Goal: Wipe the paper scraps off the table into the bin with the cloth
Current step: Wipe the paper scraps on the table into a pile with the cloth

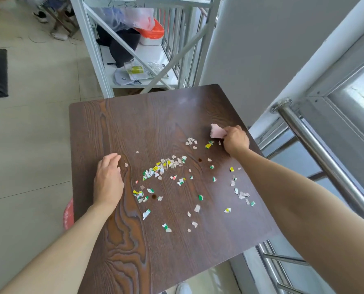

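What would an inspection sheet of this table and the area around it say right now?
Surface: dark wood-grain table, two small dark spots, scraps spread over its middle and right side.
Job's things: paper scraps, densest in a central pile; pink cloth; a red rim shows past the table's left edge, possibly the bin.
Clutter: nothing seen on the table besides scraps.
Hands: right hand grips the cloth near the far right; left hand rests flat, holding nothing.
Cables: nothing seen.
Surroundings: white metal rack with bags, steel railing, tiled floor.
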`<control>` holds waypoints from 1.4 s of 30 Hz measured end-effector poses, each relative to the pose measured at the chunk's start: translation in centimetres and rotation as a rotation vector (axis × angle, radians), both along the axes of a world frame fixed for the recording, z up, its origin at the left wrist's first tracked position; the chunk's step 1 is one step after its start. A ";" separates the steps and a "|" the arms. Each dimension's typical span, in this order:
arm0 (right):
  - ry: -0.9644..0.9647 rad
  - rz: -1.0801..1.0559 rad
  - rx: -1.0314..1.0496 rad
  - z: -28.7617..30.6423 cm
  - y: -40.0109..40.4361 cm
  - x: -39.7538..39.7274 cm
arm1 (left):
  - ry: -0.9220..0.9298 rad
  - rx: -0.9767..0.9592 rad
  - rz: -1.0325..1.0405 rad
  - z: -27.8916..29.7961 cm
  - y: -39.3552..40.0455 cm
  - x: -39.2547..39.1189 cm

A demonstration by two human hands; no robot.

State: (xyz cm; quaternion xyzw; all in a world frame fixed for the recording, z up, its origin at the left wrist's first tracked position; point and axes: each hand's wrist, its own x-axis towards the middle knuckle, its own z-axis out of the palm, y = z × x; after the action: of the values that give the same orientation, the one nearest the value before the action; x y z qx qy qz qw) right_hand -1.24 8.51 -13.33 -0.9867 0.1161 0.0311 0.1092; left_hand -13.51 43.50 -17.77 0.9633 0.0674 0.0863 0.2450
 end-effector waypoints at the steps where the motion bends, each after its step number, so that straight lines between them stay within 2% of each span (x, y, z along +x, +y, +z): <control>1: 0.007 -0.018 0.011 -0.6 0.4 -0.5 | 0.008 0.003 0.013 0.0 0.0 -0.1; 5: -0.032 -0.033 0.057 -1.9 3.0 -2.4 | 0.026 0.044 0.072 0.1 0.2 -0.9; 12: -0.019 0.088 0.132 -1.6 8.9 -5.3 | 0.057 0.076 0.151 0.3 -0.1 -2.1; 16: 0.015 0.230 0.192 -1.9 11.7 -7.1 | 0.073 0.081 0.177 0.4 -0.4 -2.4; 20: 0.029 0.351 0.178 -1.0 11.0 -6.2 | 0.108 0.088 0.178 0.6 -0.3 -2.9; 25: -0.079 0.177 0.150 0.8 8.3 -2.6 | 0.098 0.090 0.206 0.3 0.8 -4.7; 30: 0.017 0.044 0.159 0.0 8.9 -0.9 | 0.086 0.079 0.213 0.0 1.0 -5.7; 36: 0.050 0.271 0.128 -1.3 13.1 -3.2 | 0.069 0.050 0.211 -0.2 1.1 -5.8; 39: 0.085 0.448 0.108 -0.8 12.9 -3.3 | 0.081 0.045 0.195 0.0 1.1 -5.7; 42: 0.040 0.511 0.133 0.3 12.0 -3.5 | 0.107 0.030 0.190 0.4 1.1 -5.9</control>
State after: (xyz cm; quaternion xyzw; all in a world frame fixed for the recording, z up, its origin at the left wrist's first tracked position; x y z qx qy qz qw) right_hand -4.71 20.48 -12.99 -0.9738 -0.1372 0.0849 0.1600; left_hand -19.38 44.56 -17.40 0.9595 0.1699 0.0583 0.2172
